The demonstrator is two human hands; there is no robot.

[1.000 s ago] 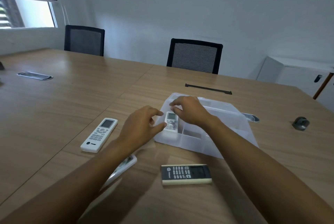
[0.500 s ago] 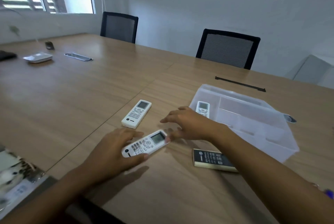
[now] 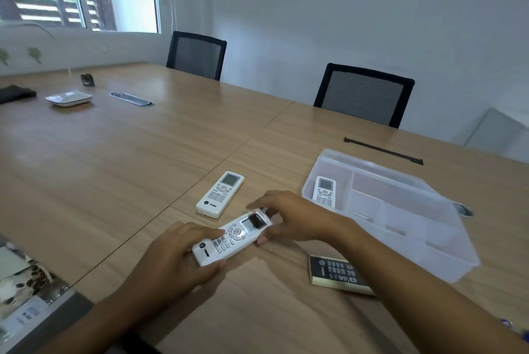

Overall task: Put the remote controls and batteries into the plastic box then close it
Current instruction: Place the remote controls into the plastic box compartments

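A white remote is held just above the wooden table by both hands. My left hand grips its lower end and my right hand pinches its screen end. A second white remote lies flat on the table behind them. A small white remote lies in the left compartment of the clear plastic box, which stands open to the right. A black remote with a gold edge lies near my right forearm. No batteries or lid show clearly.
Two black mesh chairs stand at the table's far side. A black cable slot lies behind the box. Far left are a white device, a metal grommet and a dark object. Printed paper lies off the near-left edge.
The small remote was left in the box and both hands came back left. My left hand picked up the near white remote; my right hand now grips its screen end.
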